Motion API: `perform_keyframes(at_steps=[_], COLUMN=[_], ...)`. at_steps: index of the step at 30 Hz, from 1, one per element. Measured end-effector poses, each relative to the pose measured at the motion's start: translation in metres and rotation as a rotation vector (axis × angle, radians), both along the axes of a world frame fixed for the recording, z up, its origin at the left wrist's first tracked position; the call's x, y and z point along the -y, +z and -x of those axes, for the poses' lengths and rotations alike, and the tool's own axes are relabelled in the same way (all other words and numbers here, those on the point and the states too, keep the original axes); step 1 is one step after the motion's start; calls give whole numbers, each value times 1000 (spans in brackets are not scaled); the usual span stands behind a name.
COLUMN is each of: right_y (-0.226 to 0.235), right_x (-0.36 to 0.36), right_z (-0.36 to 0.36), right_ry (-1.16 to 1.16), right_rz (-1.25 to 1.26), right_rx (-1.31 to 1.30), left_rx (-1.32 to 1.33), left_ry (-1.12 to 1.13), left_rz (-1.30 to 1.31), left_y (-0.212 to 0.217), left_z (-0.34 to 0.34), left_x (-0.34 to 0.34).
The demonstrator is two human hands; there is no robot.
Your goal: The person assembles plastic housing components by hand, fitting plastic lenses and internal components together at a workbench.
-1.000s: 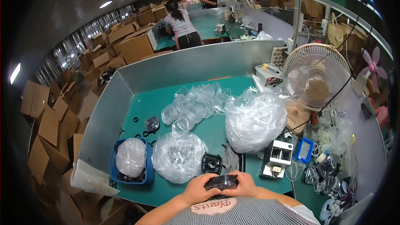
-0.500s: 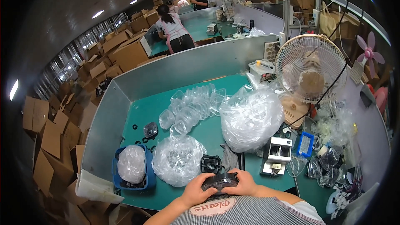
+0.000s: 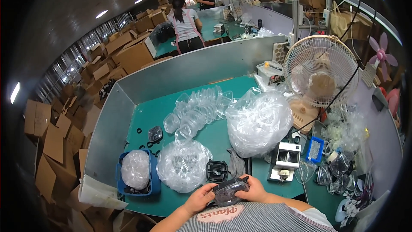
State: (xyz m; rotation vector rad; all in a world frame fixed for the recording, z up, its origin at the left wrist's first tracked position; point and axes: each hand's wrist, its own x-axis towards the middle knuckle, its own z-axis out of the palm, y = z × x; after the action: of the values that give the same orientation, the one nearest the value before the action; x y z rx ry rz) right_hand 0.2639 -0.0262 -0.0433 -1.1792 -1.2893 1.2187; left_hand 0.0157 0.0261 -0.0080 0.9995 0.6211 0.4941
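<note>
Close to my body I hold a black plastic housing with a clear, shiny cover [image 3: 228, 192] between both hands. My left hand [image 3: 200, 198] is closed on its left end, the thumb near the edge. My right hand [image 3: 255, 190] grips its right end, thumb over the clear cover. Just beyond it on the green bench lies an open black square frame [image 3: 217, 171] with a ribbed inside. A clear plastic bag [image 3: 183, 166] with parts inside sits left of that frame. Crumpled grey plastic [image 3: 236, 163] lies on the frame's other side.
Rows of clear plastic covers [image 3: 199, 109] lie across the bench, beside a large clear bag [image 3: 259, 122]. A blue bin [image 3: 156, 176] stands left; a white-and-black device [image 3: 286, 160], blue tray [image 3: 315, 149] and fan [image 3: 320, 71] stand right. Co-workers and cardboard boxes [image 3: 133, 55] are beyond.
The black housing has tilted so more of its clear cover faces me. My fingers have shifted along its ends. In the background, a co-worker has straightened up and moved slightly right.
</note>
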Motion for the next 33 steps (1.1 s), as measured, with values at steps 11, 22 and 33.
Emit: perform_keyframes(at_steps=[11, 22, 33], right_y=[-13, 7, 22], right_x=[5, -2, 2], right_z=[7, 9, 11], right_ry=[-71, 32, -35], right_rz=[130, 121, 153], right_rx=[-199, 0, 95], left_rx=[-203, -528, -589], left_ry=[115, 365, 262], left_rz=[-418, -899, -827], left_y=[7, 5, 18], left_z=[-13, -20, -25], left_x=[9, 12, 7])
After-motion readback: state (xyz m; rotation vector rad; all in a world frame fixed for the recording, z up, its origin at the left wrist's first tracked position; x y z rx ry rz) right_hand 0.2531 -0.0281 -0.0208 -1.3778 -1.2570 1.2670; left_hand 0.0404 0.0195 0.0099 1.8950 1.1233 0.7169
